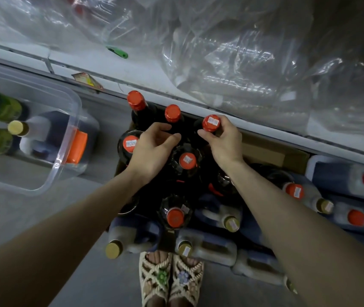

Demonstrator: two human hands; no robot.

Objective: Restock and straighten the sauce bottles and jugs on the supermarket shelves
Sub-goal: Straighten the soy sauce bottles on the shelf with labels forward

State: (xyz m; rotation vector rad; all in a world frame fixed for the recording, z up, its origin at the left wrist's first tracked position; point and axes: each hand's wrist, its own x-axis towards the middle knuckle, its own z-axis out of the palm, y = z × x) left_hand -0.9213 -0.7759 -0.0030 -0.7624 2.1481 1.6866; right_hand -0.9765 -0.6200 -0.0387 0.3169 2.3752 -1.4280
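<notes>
Several dark sauce bottles with red caps stand in a cardboard box (265, 151) on the floor below me. My right hand (223, 140) grips the neck of one red-capped bottle (211, 123) at the box's far right. My left hand (152, 149) hovers over the bottles with fingers loosely curled and nothing in it, between a labelled cap (130, 143) and another capped bottle (187, 160). Two more bottles (136, 100) (173, 113) stand at the far side. Jugs with gold caps (232, 223) lie in front of the box.
A clear plastic bin (50, 138) with an orange latch holds jugs and green-labelled bottles at left. The white shelf edge (145, 74) runs diagonally above, with clear plastic wrapping (232, 63) piled on it. More jugs (353, 180) lie at right. My sandalled feet (171, 278) stand near the jugs.
</notes>
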